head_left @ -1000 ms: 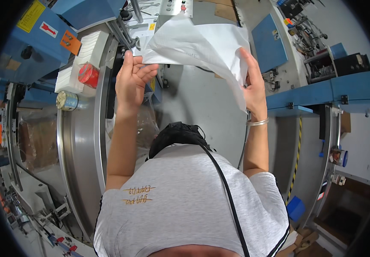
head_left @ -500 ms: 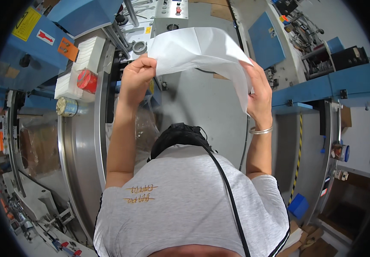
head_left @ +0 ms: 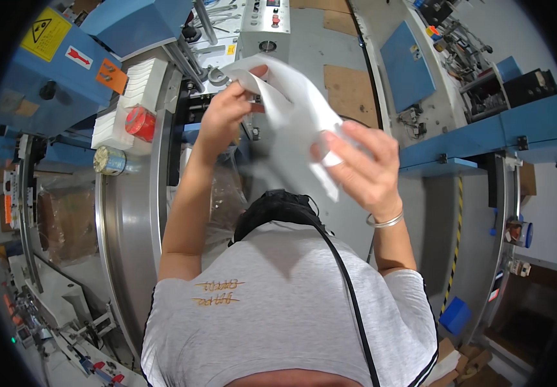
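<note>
A thin white sheet point(head_left: 301, 97), bent and tilted, hangs in the air between my two hands; it looks like paper or soft plastic. My left hand point(head_left: 230, 115) grips its upper left end, with the thumb and fingers curled round the edge. At the lower right end, my right hand point(head_left: 362, 161) pinches the sheet between thumb and fingers, somewhat smeared by motion. A silver bangle point(head_left: 387, 221) circles my right wrist. The sheet's lower corner dangles just left of my right hand.
On my left, a blue machine point(head_left: 65, 77) stands beside a stack of white folded pieces point(head_left: 144, 80), a red tape roll point(head_left: 140, 124) and a can point(head_left: 109, 160). Ahead is a control box point(head_left: 265, 29). Cardboard point(head_left: 350, 97) lies on the floor. A blue-edged bench point(head_left: 485, 132) stands right.
My hands have come closer together, and my right hand has moved inward and lower. The sheet went from a wide arch to a narrower, slanted fold.
</note>
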`<state>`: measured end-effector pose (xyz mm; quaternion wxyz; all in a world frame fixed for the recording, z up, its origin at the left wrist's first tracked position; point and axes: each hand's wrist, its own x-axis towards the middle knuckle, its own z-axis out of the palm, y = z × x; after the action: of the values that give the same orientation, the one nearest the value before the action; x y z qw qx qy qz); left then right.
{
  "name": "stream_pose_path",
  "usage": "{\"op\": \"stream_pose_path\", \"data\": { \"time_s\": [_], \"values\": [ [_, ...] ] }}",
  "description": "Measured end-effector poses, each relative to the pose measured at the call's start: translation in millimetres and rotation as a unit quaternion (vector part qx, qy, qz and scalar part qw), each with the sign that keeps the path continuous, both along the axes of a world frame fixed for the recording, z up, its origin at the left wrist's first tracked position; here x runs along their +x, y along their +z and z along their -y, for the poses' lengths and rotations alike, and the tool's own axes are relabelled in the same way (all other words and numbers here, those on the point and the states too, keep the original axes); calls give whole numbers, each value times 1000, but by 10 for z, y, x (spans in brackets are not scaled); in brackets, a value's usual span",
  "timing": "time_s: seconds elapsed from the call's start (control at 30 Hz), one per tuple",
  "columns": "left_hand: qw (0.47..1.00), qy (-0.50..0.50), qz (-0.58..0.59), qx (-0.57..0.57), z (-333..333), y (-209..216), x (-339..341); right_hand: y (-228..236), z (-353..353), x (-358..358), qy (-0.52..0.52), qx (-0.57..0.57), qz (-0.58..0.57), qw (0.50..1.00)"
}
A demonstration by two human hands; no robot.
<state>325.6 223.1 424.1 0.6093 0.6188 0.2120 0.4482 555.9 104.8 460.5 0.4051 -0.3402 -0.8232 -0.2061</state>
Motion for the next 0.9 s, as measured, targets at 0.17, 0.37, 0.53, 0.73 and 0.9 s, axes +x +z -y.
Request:
{"op": "stream_pose_path", "data": {
  "time_s": [0.17, 0.37, 0.53, 0.73, 0.9],
  "values": [
    [964, -23, 249, -92, 3, 35, 97, -99, 42, -352, 60, -56, 36, 996],
    [871, -221, 403, -172, -35, 21, 290, -150, -21, -420, 50, -73, 62, 994],
    [843, -237, 451, -173, -3, 28, 132, -137, -74, -495, 85, -102, 68, 989],
    [936, 153, 227, -222, 123, -182, -74, -243, -112, -627, 74, -93, -30, 992],
    [929, 255, 209, -167, 297, -524, -717, -379, -304, -936, 37, -120, -104, 987]
  ]
}}
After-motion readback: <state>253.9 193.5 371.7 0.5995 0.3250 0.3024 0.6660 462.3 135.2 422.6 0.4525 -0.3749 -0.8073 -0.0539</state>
